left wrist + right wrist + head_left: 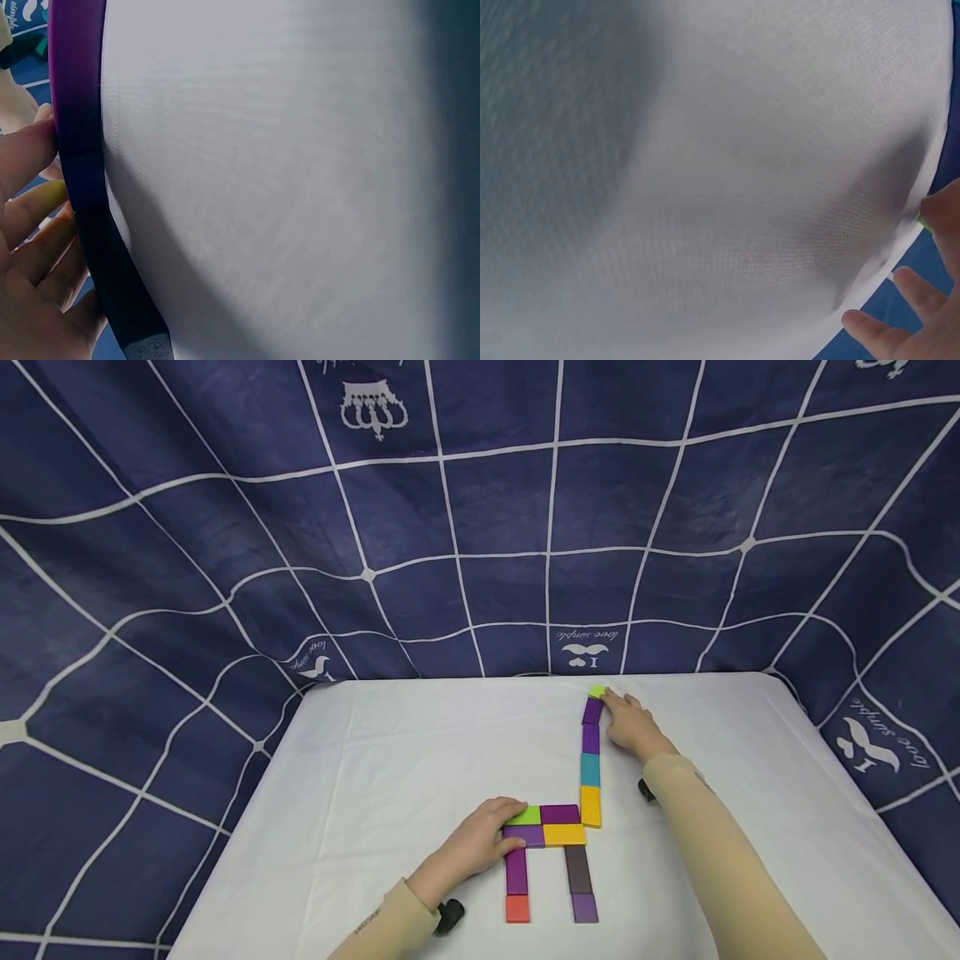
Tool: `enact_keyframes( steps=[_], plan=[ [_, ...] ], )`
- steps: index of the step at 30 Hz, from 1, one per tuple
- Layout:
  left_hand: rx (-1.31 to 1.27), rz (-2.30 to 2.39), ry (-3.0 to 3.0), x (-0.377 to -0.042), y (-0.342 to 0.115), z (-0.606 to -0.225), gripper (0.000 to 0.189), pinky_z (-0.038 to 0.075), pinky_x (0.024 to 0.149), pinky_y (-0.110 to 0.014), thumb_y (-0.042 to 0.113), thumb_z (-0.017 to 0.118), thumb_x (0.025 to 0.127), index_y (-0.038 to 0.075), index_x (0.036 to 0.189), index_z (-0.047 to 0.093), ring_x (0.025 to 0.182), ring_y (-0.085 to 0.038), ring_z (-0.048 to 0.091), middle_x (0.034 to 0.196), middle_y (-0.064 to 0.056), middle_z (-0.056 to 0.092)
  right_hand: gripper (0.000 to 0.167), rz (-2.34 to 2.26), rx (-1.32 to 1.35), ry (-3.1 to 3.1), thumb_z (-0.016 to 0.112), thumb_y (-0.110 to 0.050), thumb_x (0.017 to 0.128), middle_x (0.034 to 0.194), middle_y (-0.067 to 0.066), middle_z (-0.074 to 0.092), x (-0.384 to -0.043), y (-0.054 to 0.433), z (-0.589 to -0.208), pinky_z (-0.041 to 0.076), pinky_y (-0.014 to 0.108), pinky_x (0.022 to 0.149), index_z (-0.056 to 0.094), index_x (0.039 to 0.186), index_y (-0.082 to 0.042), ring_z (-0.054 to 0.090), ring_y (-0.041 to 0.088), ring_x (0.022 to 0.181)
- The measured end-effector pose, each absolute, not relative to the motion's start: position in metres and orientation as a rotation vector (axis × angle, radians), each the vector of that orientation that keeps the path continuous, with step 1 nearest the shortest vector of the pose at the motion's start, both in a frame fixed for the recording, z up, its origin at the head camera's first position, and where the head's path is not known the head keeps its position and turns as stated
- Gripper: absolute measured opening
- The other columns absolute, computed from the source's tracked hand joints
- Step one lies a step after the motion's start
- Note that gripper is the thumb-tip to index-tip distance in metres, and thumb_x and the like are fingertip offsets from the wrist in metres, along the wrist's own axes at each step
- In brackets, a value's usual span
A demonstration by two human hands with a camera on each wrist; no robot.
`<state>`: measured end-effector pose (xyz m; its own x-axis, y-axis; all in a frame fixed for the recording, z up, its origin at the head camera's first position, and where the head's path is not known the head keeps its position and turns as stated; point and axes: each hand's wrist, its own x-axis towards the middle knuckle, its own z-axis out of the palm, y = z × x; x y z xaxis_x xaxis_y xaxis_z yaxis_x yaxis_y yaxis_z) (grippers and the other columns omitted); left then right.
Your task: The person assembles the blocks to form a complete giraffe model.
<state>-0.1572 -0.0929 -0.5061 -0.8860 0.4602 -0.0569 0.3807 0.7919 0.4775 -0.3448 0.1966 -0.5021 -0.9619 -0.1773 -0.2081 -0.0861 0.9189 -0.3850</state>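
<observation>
Flat coloured blocks lie end to end on the white tabletop, forming a four-legged figure with a long upright neck. My left hand (478, 837) rests at the body's left end, fingertips on the light green block (528, 815) and thumb on the purple block (527, 836) below it. In the left wrist view its fingers (34, 210) look fairly straight beside the dark row of blocks. At the far end of the neck, my right hand (632, 723) touches the right side of a small lime-green block (597, 691). Its other fingers (877, 334) spread outward in the right wrist view.
The neck has purple, teal (590, 770) and yellow (591, 807) blocks. Two legs end in an orange-red block (517, 908) and a violet block (585, 908). A blue curtain with white lines (495, 585) hangs behind the table's far edge.
</observation>
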Motion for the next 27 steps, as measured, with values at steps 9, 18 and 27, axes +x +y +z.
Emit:
enact_keyframes(
  steps=[9,18,27],
  plan=[
    [0.663,0.702,2.806,-0.1576,-0.0929,-0.5041,0.052,0.042,0.111,-0.035,0.029,0.067,0.094,0.009,0.141,0.054,0.132,-0.021,0.051,0.140,-0.004,0.056,0.068,-0.515,-0.232,2.866,0.044,0.001,0.087,0.163,0.016,0.019,-0.3448,0.1961,-0.5015,0.014,0.071,0.114,0.028,0.153,-0.001,0.017,0.047,0.147],
    [0.652,0.697,2.805,-0.1566,-0.0922,-0.5050,0.053,0.041,0.112,-0.034,0.030,0.067,0.094,0.010,0.141,0.054,0.132,-0.021,0.050,0.140,-0.004,0.056,0.066,-0.482,-0.215,2.868,0.045,0.000,0.090,0.163,0.017,0.021,-0.3432,0.1957,-0.5006,0.013,0.072,0.113,0.027,0.154,-0.002,0.020,0.047,0.146],
    [0.655,0.702,2.808,-0.1570,-0.0929,-0.5055,0.053,0.042,0.111,-0.035,0.030,0.067,0.094,0.010,0.141,0.054,0.132,-0.020,0.051,0.140,-0.004,0.056,0.065,-0.461,-0.229,2.880,0.044,0.000,0.091,0.162,0.017,0.022,-0.3426,0.1958,-0.4995,0.015,0.071,0.113,0.027,0.154,-0.002,0.024,0.048,0.145]
  ],
)
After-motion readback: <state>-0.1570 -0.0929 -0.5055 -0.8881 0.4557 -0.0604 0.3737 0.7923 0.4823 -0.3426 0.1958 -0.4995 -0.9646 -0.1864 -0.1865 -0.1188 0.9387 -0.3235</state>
